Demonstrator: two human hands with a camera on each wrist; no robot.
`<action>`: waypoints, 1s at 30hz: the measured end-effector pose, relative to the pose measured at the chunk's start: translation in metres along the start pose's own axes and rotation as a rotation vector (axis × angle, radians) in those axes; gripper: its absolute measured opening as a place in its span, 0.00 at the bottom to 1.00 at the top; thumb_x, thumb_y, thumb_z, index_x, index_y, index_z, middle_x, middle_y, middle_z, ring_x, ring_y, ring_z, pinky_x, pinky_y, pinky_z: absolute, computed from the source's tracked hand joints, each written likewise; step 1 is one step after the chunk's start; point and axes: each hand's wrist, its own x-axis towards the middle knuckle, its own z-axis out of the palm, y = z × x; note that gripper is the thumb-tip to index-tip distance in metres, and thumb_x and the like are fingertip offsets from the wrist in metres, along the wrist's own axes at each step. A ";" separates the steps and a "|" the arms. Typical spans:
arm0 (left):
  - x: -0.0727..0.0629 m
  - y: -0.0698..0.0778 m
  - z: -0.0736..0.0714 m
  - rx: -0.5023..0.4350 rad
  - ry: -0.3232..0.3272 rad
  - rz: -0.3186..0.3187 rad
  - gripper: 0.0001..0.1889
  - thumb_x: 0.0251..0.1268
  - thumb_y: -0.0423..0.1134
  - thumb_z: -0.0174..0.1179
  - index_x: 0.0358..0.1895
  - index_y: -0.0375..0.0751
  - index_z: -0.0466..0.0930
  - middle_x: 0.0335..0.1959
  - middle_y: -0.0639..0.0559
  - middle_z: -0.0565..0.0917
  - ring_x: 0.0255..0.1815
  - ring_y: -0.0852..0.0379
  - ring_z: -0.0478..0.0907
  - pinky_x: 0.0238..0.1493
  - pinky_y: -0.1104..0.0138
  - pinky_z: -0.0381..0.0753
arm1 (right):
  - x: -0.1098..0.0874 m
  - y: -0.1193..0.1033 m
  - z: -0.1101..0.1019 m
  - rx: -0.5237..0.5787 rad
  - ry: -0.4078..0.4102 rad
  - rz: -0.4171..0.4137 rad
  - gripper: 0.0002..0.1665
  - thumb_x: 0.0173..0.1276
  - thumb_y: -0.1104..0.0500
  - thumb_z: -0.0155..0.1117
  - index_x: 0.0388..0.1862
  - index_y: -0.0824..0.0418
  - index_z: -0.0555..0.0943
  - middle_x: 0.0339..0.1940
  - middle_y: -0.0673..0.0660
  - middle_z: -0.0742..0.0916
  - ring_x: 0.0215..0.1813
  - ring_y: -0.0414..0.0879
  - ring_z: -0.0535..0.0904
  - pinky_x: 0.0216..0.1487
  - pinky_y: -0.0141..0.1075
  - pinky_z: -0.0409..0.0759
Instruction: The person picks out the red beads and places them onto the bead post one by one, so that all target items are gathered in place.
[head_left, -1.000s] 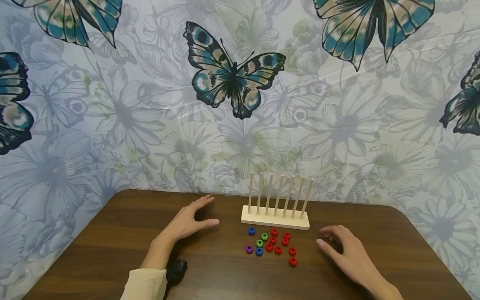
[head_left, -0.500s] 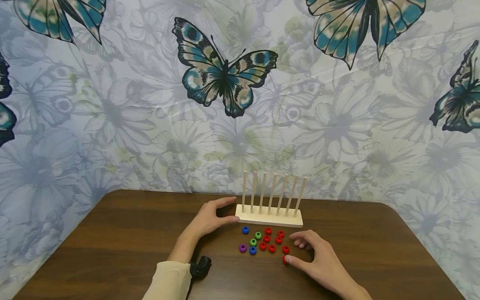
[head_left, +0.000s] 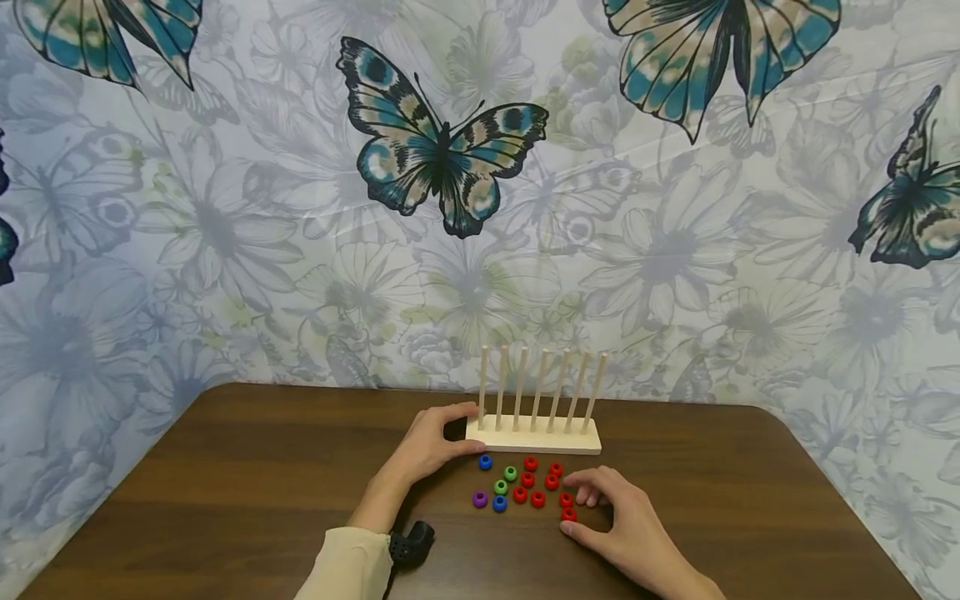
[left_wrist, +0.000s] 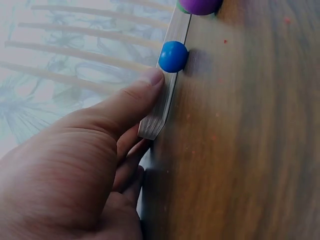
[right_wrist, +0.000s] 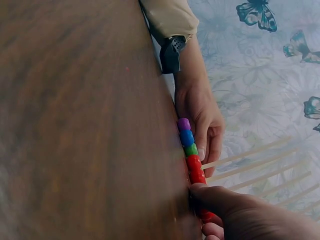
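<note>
My left hand (head_left: pixel 426 446) grips the left end of a pale wooden peg stand (head_left: pixel 542 447), thumb (left_wrist: pixel 142 92) along its front edge and fingers behind. Several upright pegs rise from the base, all bare. With thumb and bent fingers apart, my right hand (head_left: pixel 628 518) reaches around two red beads at the near right of a loose bead group. Its thumb touches the nearest red bead (head_left: pixel 568 515); the other red bead (head_left: pixel 566 500) lies just behind, under the index fingertip. Close by the left thumb sits a blue bead (left_wrist: pixel 173 57).
Several more red beads (head_left: pixel 528 480) lie in front of the stand, with green beads (head_left: pixel 501 487), another blue bead (head_left: pixel 499 503) and a purple bead (head_left: pixel 480 499) to their left. A butterfly-print cloth (head_left: pixel 262 250) hangs behind the brown table (head_left: pixel 247 492).
My left hand has moved right and taken hold of the stand's end. My right hand has come left to the red beads, and the nearest one has shifted toward its neighbour.
</note>
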 end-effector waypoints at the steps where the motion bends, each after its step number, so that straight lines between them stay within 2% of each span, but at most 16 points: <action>1: -0.001 -0.001 0.000 0.002 -0.001 0.001 0.29 0.60 0.48 0.79 0.64 0.45 0.86 0.70 0.48 0.82 0.75 0.43 0.74 0.77 0.45 0.70 | 0.000 0.000 0.000 0.004 -0.003 -0.001 0.26 0.56 0.52 0.87 0.53 0.46 0.85 0.36 0.39 0.81 0.39 0.33 0.76 0.42 0.30 0.80; 10: -0.003 -0.007 0.000 0.009 0.007 -0.002 0.29 0.62 0.47 0.78 0.66 0.45 0.84 0.69 0.48 0.83 0.75 0.43 0.74 0.77 0.45 0.71 | 0.003 -0.001 0.000 0.026 -0.010 -0.017 0.24 0.60 0.61 0.84 0.53 0.48 0.84 0.34 0.38 0.83 0.37 0.33 0.79 0.40 0.30 0.82; 16: -0.001 -0.006 0.000 0.004 -0.004 0.003 0.30 0.62 0.48 0.77 0.67 0.45 0.84 0.69 0.47 0.83 0.75 0.42 0.75 0.77 0.45 0.71 | 0.012 -0.007 -0.009 0.022 0.075 -0.064 0.22 0.57 0.65 0.84 0.46 0.49 0.85 0.35 0.38 0.85 0.36 0.35 0.82 0.38 0.31 0.85; 22: -0.001 -0.006 -0.002 -0.002 0.008 -0.001 0.29 0.61 0.47 0.78 0.66 0.45 0.85 0.68 0.48 0.84 0.74 0.43 0.75 0.77 0.45 0.71 | 0.044 -0.018 -0.029 -0.011 0.200 -0.160 0.20 0.58 0.66 0.83 0.44 0.49 0.87 0.40 0.39 0.88 0.39 0.37 0.85 0.40 0.30 0.86; 27: 0.000 -0.006 -0.001 0.003 0.000 0.007 0.28 0.62 0.47 0.78 0.65 0.45 0.85 0.68 0.48 0.84 0.74 0.44 0.75 0.77 0.46 0.71 | 0.079 -0.037 -0.047 -0.029 0.329 -0.220 0.16 0.60 0.67 0.81 0.46 0.53 0.90 0.40 0.44 0.91 0.41 0.40 0.86 0.45 0.24 0.81; 30: 0.001 -0.006 0.001 -0.004 0.000 0.003 0.28 0.61 0.47 0.78 0.65 0.45 0.85 0.68 0.48 0.84 0.74 0.44 0.75 0.77 0.46 0.71 | 0.103 -0.048 -0.052 -0.022 0.403 -0.263 0.14 0.62 0.66 0.80 0.46 0.56 0.91 0.39 0.48 0.92 0.41 0.44 0.86 0.47 0.24 0.80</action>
